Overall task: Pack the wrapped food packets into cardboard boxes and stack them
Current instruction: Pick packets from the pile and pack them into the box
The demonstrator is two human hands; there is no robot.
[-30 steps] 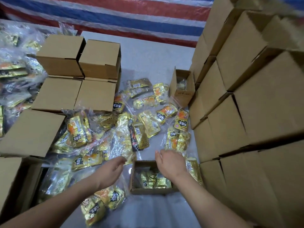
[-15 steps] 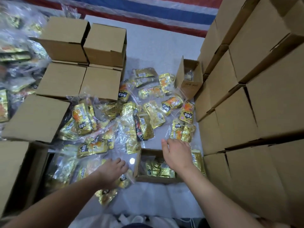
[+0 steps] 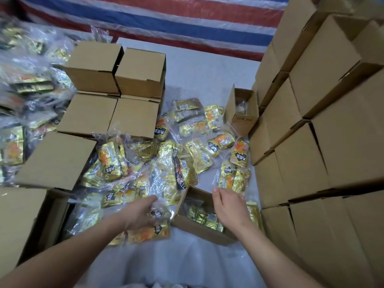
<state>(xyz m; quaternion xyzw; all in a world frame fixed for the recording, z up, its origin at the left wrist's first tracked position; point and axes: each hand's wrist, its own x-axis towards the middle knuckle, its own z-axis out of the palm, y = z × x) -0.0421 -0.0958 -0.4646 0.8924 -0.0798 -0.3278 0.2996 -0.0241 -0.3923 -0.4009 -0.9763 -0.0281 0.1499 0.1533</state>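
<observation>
Gripping clear-wrapped packet (image 3: 159, 213), left hand (image 3: 138, 215) fingers curled; right hand (image 3: 228, 206) fingers relaxed over open box (image 3: 199, 227).

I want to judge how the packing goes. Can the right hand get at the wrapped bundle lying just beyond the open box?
Probably yes. The right hand hovers open over the open box, its fingertips right at the near edge of the wrapped bundle. Nothing lies between them, and the box stacks stand clear to the side.

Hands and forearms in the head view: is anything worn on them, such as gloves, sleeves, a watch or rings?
Nothing worn shows. The left hand and right hand are bare, with no gloves, and both forearms are uncovered down to the frame's lower edge. No watch, bracelet, ring or marking is visible. Fingernails look short and unpainted.
</observation>
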